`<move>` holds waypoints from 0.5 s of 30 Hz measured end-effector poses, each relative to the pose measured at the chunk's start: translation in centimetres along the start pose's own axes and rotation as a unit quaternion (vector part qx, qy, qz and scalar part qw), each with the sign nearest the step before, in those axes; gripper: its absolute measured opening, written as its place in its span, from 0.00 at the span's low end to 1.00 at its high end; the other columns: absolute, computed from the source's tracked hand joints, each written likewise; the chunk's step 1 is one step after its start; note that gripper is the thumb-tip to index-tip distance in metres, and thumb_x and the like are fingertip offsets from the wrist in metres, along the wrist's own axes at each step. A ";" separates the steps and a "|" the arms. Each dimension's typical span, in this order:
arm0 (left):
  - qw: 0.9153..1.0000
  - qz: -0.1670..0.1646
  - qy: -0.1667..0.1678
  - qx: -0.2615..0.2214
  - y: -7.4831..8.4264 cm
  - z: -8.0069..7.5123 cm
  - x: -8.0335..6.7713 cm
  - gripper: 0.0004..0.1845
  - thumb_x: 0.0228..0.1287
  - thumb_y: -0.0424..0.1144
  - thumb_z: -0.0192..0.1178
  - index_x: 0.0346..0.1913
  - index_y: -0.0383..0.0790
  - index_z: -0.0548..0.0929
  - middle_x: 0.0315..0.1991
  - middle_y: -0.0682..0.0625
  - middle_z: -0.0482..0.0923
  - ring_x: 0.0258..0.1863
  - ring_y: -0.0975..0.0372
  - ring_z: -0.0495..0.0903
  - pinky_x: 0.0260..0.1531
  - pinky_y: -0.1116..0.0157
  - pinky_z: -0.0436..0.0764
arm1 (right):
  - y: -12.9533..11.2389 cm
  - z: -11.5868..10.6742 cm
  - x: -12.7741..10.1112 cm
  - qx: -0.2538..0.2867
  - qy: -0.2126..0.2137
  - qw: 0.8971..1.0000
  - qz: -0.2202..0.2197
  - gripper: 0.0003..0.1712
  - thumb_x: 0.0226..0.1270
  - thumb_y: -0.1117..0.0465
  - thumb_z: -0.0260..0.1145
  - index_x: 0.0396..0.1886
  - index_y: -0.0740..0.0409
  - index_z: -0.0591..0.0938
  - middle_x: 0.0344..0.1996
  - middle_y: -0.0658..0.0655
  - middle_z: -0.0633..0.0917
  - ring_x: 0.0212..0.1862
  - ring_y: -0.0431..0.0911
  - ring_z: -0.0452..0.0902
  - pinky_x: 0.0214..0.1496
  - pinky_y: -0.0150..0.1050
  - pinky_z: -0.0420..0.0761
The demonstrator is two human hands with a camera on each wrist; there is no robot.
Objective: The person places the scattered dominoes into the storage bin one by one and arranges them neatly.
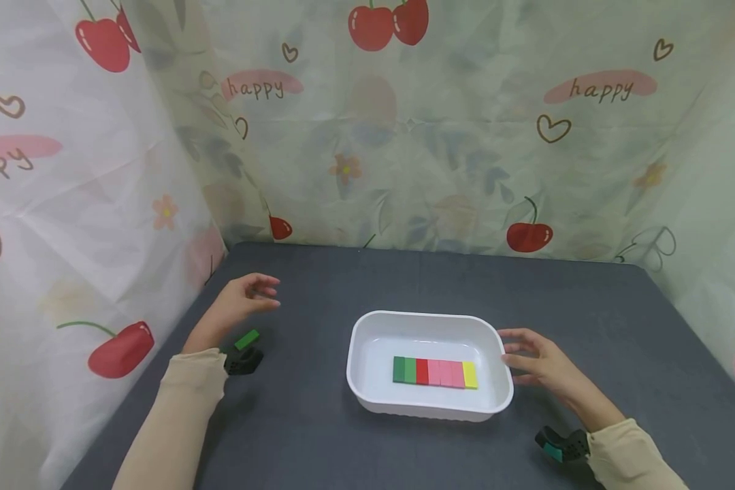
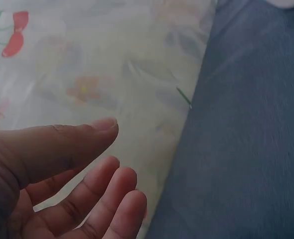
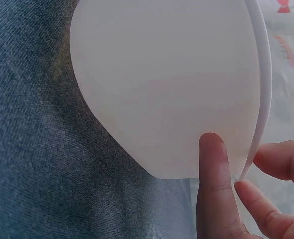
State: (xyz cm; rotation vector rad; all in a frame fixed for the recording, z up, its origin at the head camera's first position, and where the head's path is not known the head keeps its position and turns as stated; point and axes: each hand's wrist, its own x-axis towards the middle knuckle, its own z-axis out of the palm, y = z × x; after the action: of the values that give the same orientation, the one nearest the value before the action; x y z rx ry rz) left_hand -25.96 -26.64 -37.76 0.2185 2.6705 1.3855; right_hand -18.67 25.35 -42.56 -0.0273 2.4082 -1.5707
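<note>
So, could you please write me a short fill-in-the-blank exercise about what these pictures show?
1. The row of coloured blocks lies inside the white ____.
2. The block at the right end of that row is ____.
3. The right hand touches the tray at its ____ end, thumb against the outer wall.
4. The left hand hovers over the grey table and holds ____.

Missing words: tray; yellow; right; nothing

Left hand (image 1: 241, 299) hovers at nine o'clock, fingers loose and relaxed; right hand (image 1: 535, 364) at three o'clock, fingers straight.
</note>
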 end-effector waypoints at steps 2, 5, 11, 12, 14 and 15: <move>1.000 -0.005 0.003 0.006 -0.9 -0.4 -0.1 0.27 0.62 0.40 0.65 0.63 0.38 0.72 0.56 0.37 0.75 0.52 0.52 0.78 0.52 0.54 0.77 | 0.1 0.0 0.0 0.000 -0.001 1.000 -0.002 0.37 0.65 0.57 0.67 0.68 0.64 0.64 0.55 0.69 0.75 0.50 0.51 0.78 0.45 0.51 0.83; 1.000 -0.006 -0.001 0.012 -2.2 -1.0 -0.3 0.28 0.62 0.39 0.65 0.64 0.36 0.72 0.57 0.34 0.74 0.53 0.50 0.77 0.51 0.55 0.78 | 0.1 0.0 0.0 0.001 -0.002 1.000 -0.005 0.37 0.65 0.57 0.67 0.69 0.64 0.63 0.55 0.69 0.75 0.50 0.51 0.78 0.45 0.51 0.83; 0.999 0.000 -0.021 0.031 -4.9 -2.0 -0.7 0.29 0.61 0.35 0.65 0.64 0.31 0.71 0.56 0.31 0.74 0.53 0.48 0.77 0.48 0.58 0.78 | 0.0 -0.1 0.0 0.001 -0.002 1.000 -0.006 0.36 0.65 0.57 0.67 0.68 0.65 0.64 0.55 0.70 0.75 0.50 0.51 0.78 0.45 0.51 0.83; 0.999 0.000 -0.025 0.035 -5.3 -2.1 -0.7 0.29 0.60 0.34 0.66 0.64 0.30 0.71 0.56 0.30 0.74 0.53 0.48 0.77 0.47 0.59 0.79 | 0.0 -0.1 -0.1 0.002 -0.002 1.000 -0.005 0.36 0.65 0.57 0.67 0.68 0.65 0.64 0.55 0.70 0.75 0.50 0.51 0.78 0.45 0.51 0.83; 0.999 -0.002 -0.040 0.033 -6.1 -2.4 -0.8 0.29 0.60 0.31 0.65 0.63 0.28 0.71 0.55 0.30 0.75 0.52 0.47 0.78 0.45 0.61 0.79 | 0.0 -0.1 -0.1 0.003 -0.004 1.000 -0.006 0.37 0.65 0.57 0.67 0.68 0.65 0.63 0.55 0.70 0.74 0.50 0.51 0.78 0.45 0.51 0.83; 0.998 -0.001 -0.049 0.034 -6.5 -2.6 -0.9 0.29 0.59 0.31 0.65 0.63 0.27 0.71 0.54 0.29 0.75 0.51 0.47 0.78 0.44 0.62 0.79 | 0.0 0.0 -0.1 0.003 -0.005 1.000 -0.006 0.37 0.65 0.57 0.67 0.68 0.65 0.63 0.55 0.70 0.74 0.50 0.51 0.78 0.45 0.51 0.83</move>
State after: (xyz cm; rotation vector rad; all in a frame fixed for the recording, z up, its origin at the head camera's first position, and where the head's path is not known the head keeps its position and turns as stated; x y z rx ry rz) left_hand -25.99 -32.55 -41.58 0.2845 2.6385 1.2505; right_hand -18.61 25.40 -42.51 -0.0486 2.4011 -1.5797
